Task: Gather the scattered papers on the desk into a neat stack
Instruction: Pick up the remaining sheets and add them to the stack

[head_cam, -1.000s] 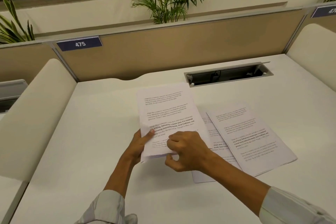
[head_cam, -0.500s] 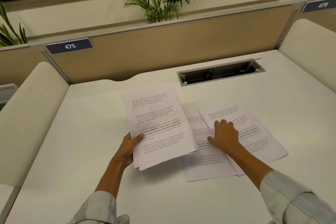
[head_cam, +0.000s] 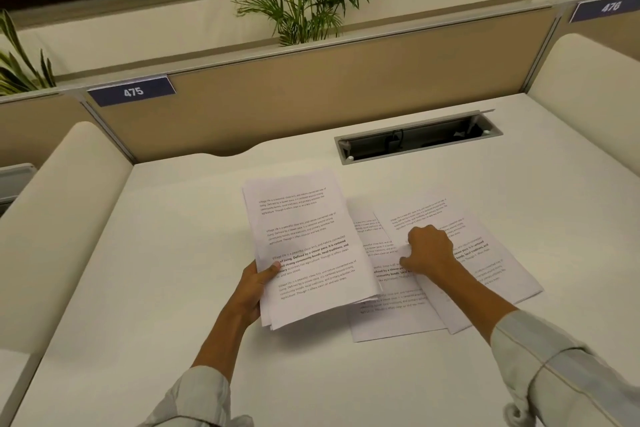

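hands [head_cam: 254,284] [head_cam: 427,251] — both on papers [head_cam: 304,246]

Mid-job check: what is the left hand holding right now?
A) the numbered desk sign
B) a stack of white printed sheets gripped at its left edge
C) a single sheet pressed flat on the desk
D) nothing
B: the left hand grips the stack of white printed sheets at its left edge, thumb on top.

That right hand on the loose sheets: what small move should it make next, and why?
Probably lift the top loose sheet whose edge the right hand is pinching and lay it on the stack held by the left hand; another sheet lies beneath.
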`<action>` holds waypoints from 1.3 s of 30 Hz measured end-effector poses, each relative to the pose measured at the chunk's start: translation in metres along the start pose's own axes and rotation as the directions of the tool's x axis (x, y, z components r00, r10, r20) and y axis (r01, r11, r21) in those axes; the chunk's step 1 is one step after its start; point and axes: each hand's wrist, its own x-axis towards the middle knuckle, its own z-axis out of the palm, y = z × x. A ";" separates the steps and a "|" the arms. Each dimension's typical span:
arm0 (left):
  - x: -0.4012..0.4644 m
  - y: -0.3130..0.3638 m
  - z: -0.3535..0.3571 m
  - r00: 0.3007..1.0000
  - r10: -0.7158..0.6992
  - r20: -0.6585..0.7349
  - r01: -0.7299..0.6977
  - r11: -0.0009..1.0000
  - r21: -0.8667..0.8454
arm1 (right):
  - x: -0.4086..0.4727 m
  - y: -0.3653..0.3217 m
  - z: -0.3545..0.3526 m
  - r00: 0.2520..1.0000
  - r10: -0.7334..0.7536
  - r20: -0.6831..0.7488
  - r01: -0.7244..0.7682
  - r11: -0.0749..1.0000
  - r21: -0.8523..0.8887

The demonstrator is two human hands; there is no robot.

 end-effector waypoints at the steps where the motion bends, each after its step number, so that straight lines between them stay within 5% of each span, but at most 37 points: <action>1: 0.000 0.000 0.000 1.000 0.000 -0.003 0.000 1.000 0.004 | 0.000 -0.002 -0.003 1.000 0.007 0.011 -0.007 1.000 0.008; 13: -0.005 -0.011 0.010 0.999 -0.036 0.006 0.035 0.999 0.039 | -0.012 -0.007 0.007 0.992 -0.100 -0.075 0.085 0.979 -0.184; 18: -0.005 -0.014 0.011 0.999 -0.050 0.006 0.050 0.998 0.038 | -0.001 0.000 -0.030 0.977 0.058 -0.207 -0.013 0.977 0.214; 25: -0.006 -0.012 0.034 0.994 -0.055 0.091 0.050 0.997 0.054 | -0.007 -0.065 -0.099 0.953 -0.049 -0.300 0.212 0.815 0.539; 29: -0.011 -0.007 0.053 0.983 -0.046 0.178 0.041 0.999 0.031 | -0.019 -0.112 -0.083 0.982 -0.189 0.009 0.106 0.588 0.802; 31: -0.014 -0.005 0.053 0.978 -0.045 0.201 0.046 0.999 0.000 | -0.018 -0.117 -0.077 0.964 -0.260 0.052 0.097 0.529 0.843; 34: -0.018 -0.002 0.048 0.977 -0.036 0.211 0.046 0.998 -0.046 | -0.005 -0.092 -0.078 0.964 -0.093 -0.249 0.252 0.614 0.748; 36: -0.021 -0.002 0.045 0.976 -0.031 0.217 0.048 0.996 -0.072 | 0.004 -0.061 -0.082 0.884 0.111 -0.455 0.249 0.710 0.658; 38: -0.022 -0.001 0.042 0.977 -0.031 0.211 0.050 0.995 -0.084 | 0.011 -0.031 -0.086 0.896 0.234 -0.377 0.120 0.690 0.714; 39: -0.021 0.000 0.041 0.978 -0.032 0.207 0.049 0.996 -0.078 | 0.012 -0.020 -0.088 0.953 0.242 -0.184 0.004 0.597 0.803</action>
